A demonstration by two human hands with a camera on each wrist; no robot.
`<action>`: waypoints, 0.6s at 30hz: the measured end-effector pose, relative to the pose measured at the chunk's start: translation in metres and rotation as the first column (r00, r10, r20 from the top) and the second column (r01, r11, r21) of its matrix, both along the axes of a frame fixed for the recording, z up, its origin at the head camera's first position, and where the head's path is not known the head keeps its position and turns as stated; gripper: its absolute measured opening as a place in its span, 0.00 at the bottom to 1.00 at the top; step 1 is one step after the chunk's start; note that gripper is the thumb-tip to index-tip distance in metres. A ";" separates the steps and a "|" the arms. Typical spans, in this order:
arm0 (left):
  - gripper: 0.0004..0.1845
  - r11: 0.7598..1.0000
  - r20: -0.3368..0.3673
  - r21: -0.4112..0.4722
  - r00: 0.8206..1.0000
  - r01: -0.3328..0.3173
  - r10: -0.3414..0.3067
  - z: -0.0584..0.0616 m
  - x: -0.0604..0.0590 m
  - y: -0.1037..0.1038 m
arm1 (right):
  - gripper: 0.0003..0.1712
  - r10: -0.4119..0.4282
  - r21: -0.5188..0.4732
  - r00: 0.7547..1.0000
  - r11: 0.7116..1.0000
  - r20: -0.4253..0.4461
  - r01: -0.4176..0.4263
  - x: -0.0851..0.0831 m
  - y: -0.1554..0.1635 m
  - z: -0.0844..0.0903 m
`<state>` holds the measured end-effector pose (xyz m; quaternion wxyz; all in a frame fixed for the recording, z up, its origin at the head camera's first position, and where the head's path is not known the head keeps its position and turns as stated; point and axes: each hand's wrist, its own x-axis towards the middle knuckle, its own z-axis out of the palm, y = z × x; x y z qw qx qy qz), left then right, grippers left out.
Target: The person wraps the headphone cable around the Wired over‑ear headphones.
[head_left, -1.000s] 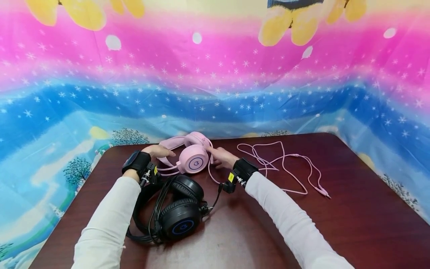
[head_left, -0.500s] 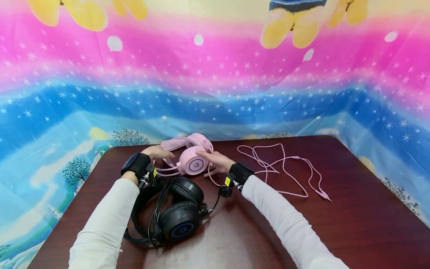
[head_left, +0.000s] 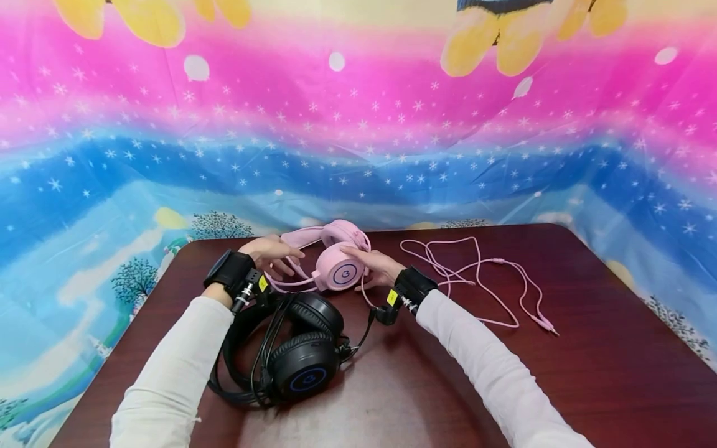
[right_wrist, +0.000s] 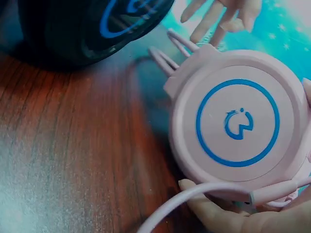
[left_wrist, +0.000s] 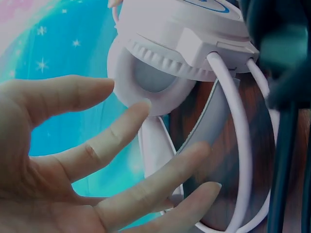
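Right hand [head_left: 383, 267] grips pink headphones [head_left: 336, 269]; left hand [head_left: 271, 250] splays beside them, its wrist view alone showing grey earpad lining [left_wrist: 151, 77].

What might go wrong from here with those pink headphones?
The right hand grips the pink headphones at one ear cup, while the open left hand doesn't appear to grip them, so they might twist or slip. Their pink cable lies in loose loops on the table and could snag. The black headphones sit close by, nearer the person, so the two might bump.
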<state>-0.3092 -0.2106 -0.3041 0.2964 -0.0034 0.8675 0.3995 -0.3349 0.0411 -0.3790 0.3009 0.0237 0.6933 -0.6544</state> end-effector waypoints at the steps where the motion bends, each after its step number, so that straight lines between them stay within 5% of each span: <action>1: 0.31 1.000 -0.002 0.001 1.000 0.004 -0.004 0.001 0.000 0.002 | 0.40 -0.013 -0.005 1.000 1.000 0.009 0.013 0.000 0.001 0.001; 6: 0.31 1.000 -0.006 -0.001 1.000 0.015 -0.015 0.003 0.002 0.010 | 0.34 -0.076 -0.040 0.996 0.996 0.048 0.078 0.000 0.010 0.002; 12: 0.31 1.000 0.010 0.004 1.000 -0.011 0.011 0.001 0.002 0.017 | 0.37 -0.056 -0.007 0.998 0.998 0.012 0.056 0.003 0.022 0.001; 18: 0.30 1.000 0.001 0.030 1.000 0.000 0.000 -0.003 0.003 0.028 | 0.35 -0.053 -0.094 0.999 0.994 0.002 0.053 0.006 0.039 -0.004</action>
